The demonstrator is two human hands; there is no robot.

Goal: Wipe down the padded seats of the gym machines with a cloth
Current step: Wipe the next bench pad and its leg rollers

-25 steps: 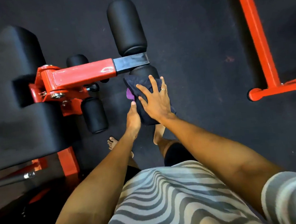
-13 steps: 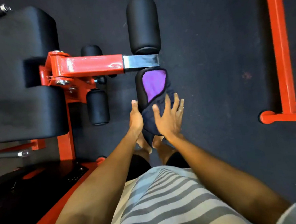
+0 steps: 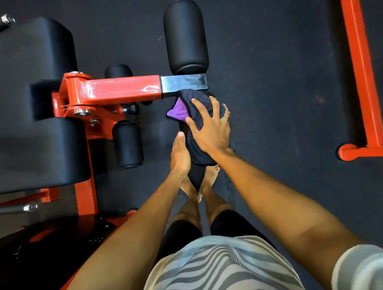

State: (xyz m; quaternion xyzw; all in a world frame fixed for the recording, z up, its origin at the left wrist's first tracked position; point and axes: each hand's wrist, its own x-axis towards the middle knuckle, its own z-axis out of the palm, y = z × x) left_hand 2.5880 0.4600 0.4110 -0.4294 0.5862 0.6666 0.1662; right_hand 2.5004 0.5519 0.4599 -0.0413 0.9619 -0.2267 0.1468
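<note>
Pressing cloth (image 3: pixel 177 111) onto the roller pad (image 3: pixel 183 128) with right hand (image 3: pixel 210 129) spread wide, left hand (image 3: pixel 179 155) alongside (grip hidden, can't tell), risking a bunched, sliding cloth thanks to pad rotation.

This single view comes from the camera on my head, facing forward and steeply down. It is wide and close: my striped shirt (image 3: pixel 221 273) fills the lower edge, my left hand (image 3: pixel 179 156) and right hand (image 3: pixel 211 132) meet near the centre, and the floor (image 3: pixel 274 90) spreads across the upper right.
</note>
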